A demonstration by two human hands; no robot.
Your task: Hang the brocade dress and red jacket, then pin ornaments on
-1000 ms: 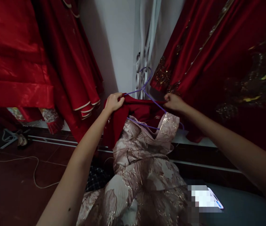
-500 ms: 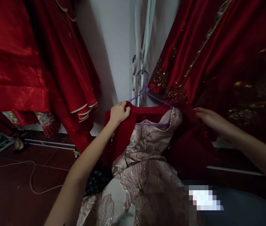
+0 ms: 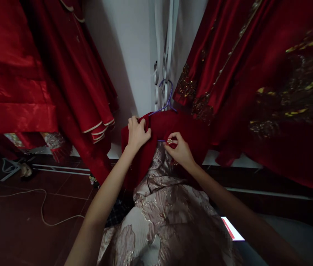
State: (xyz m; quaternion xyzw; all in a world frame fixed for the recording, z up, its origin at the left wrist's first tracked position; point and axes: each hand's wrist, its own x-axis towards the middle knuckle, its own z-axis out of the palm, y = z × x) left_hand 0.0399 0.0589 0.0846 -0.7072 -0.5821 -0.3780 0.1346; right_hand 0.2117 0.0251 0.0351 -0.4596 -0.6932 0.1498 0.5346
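A dark red capelet (image 3: 142, 162) lies over the shoulders of a pinkish-gold brocade dress (image 3: 167, 207), both on a purple hanger (image 3: 170, 101). My left hand (image 3: 137, 132) grips the capelet at its left shoulder, fingers curled into the cloth. Near the neckline, my right hand (image 3: 181, 147) pinches the capelet's front edge, where a small gold beaded ornament (image 3: 170, 141) shows at the fingertips. Most of the dress's bodice is covered by the red cloth and my right hand.
Red garments (image 3: 40, 74) hang on the left, and red skirts with gold sequins (image 3: 228, 66) on the right. The hanger's hook sits on a white metal stand (image 3: 164, 44). A thin cable (image 3: 44, 207) runs over the tiled floor. A lit screen (image 3: 232, 229) shows at lower right.
My right hand has come in from the far right to the neckline, bringing the capelet's right side across the dress. My left hand stays at the left shoulder.
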